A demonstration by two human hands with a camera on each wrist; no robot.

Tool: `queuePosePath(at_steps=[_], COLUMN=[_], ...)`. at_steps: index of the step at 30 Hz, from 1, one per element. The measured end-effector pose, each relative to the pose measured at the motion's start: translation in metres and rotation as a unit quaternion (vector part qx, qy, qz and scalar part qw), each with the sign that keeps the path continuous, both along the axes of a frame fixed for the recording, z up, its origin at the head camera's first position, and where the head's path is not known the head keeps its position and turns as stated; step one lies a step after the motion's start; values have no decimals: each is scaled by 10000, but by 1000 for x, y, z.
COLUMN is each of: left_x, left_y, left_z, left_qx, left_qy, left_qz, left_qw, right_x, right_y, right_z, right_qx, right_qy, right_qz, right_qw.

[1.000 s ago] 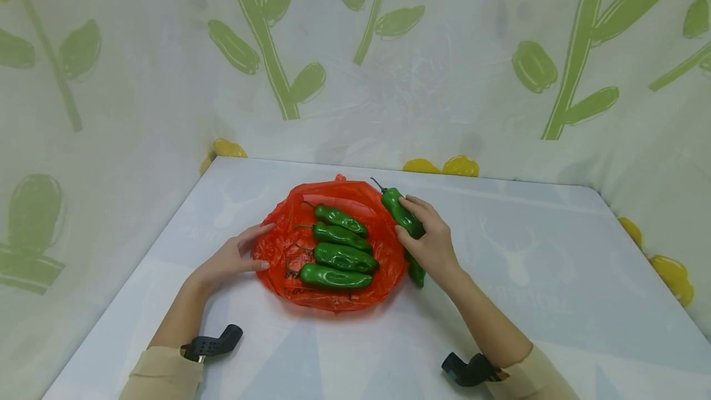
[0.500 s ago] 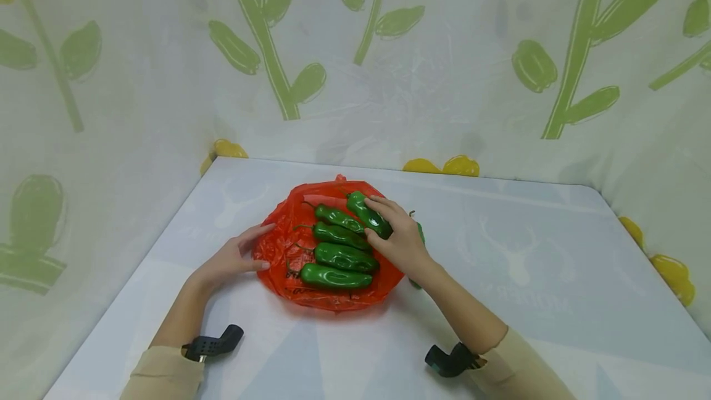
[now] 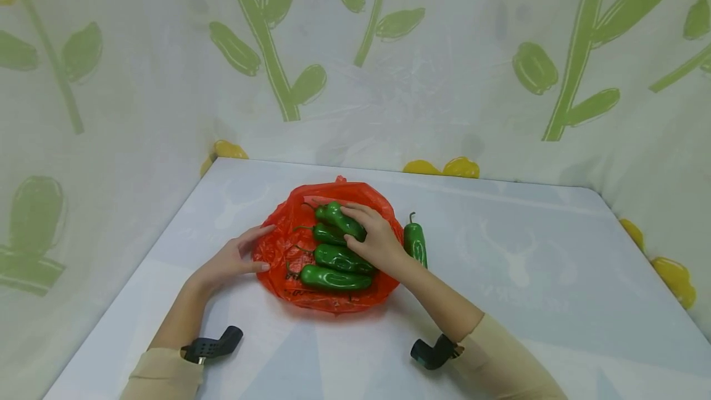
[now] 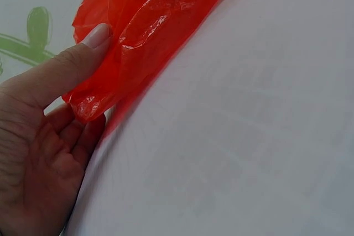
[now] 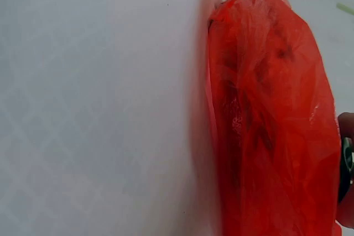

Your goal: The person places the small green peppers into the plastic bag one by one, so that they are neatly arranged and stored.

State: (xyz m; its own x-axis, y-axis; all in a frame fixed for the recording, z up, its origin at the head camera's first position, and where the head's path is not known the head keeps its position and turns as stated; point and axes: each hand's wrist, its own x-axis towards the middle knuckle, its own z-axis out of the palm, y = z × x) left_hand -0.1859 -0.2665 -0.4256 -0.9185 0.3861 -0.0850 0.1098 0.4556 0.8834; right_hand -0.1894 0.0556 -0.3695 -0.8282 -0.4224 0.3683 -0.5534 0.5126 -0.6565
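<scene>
A red plastic bag point(image 3: 278, 276) lies spread open on the table, with several long green peppers point(image 3: 336, 278) side by side in it. My right hand point(image 3: 379, 241) grips another green pepper point(image 3: 341, 220) over the far peppers in the bag, partly covering them. In the right wrist view, the bag's side point(image 5: 276, 109) hides most of that hand, and only a bit of pepper point(image 5: 345, 164) shows. At the bag's left edge my left hand point(image 3: 230, 258) holds the rim. Its thumb point(image 4: 83, 53) lies against the red film in the left wrist view, fingers behind it.
One more green pepper point(image 3: 415, 242) lies on the table just right of the bag, partly behind the right forearm. The pale patterned table point(image 3: 528, 313) extends to the right. A curtain point(image 3: 422, 110) with printed plants stands behind it.
My right hand has carried its pepper leftward from beside the bag to over the peppers inside. The pepper outside, formerly half hidden, shows more. The left hand has stayed at the rim.
</scene>
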Motion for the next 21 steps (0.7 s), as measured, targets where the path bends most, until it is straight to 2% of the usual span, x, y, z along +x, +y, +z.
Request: queuePosePath(at_steps=[9,21], left_x=[1,0], left_y=[1,0], left_z=[1,-1], left_qx=[21,49], left_qy=[-61,37], left_qz=[33,-15], left_qw=[10000,10000], right_x=[-13,-23], right_y=[-7,-7], right_z=[-7,-17], right_qx=[453,595], right_qy=[-141,-124], right_qz=[325,591], right_qw=[9983,9964])
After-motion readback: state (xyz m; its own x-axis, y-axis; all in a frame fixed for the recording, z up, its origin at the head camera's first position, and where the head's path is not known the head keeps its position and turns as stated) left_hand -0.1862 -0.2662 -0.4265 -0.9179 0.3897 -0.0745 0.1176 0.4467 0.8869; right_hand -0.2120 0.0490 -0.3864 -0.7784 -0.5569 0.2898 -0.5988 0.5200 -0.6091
